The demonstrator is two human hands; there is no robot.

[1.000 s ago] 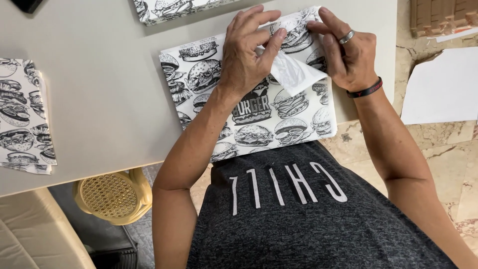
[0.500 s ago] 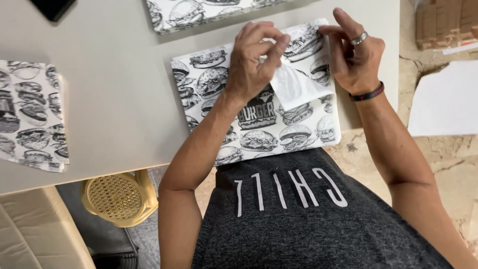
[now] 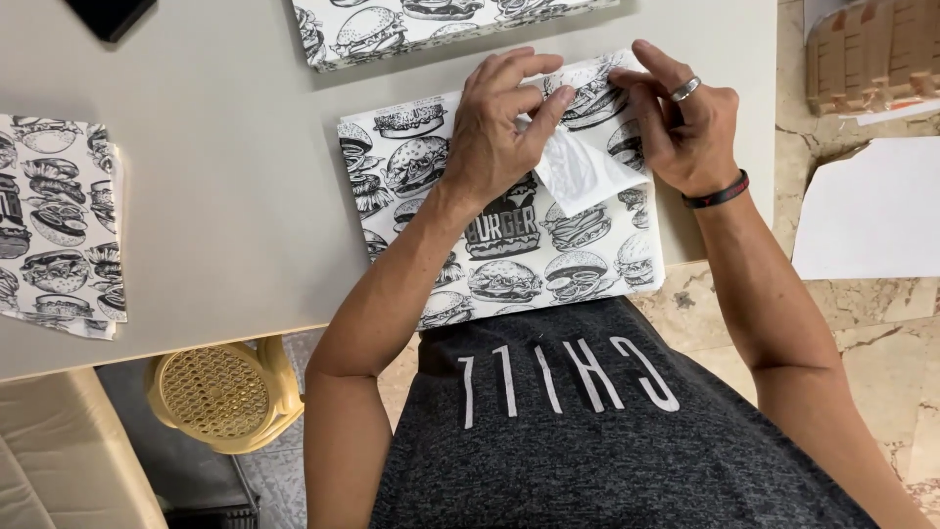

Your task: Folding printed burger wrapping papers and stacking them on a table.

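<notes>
Head view, looking down over the person's dark grey shirt [image 3: 597, 441] at a pale grey table [image 3: 225, 196]. Hidden or cut off: the palms of both hands face down and cannot be seen; the fingertips of the left hand [image 3: 494, 137] cover the fold line of the sheet under them, so how the paper lies there is hard to make out. The dark flat object [image 3: 108, 15] beyond and to the left of the left hand is cropped by the top edge and cannot be identified. A second printed stack [image 3: 431, 24] just beyond both hands is also cut by the top edge, and a third printed stack [image 3: 54, 225], well to the left of the left hand, by the left edge.

The printed paper sheet [image 3: 509, 255] lies under both hands, its near edge overhanging the table toward the person. It is white with black line drawings of burgers; a corner flap [image 3: 583, 171] between the hands is turned over, showing a plain white underside. The left hand presses flat on the sheet, fingers together and bent at the flap. The right hand [image 3: 685, 132], wearing a ring and a dark wristband, pinches the sheet's far right edge between thumb and fingers.

Below the left forearm, a yellow woven-seat chair [image 3: 220, 392] stands on the floor.
</notes>
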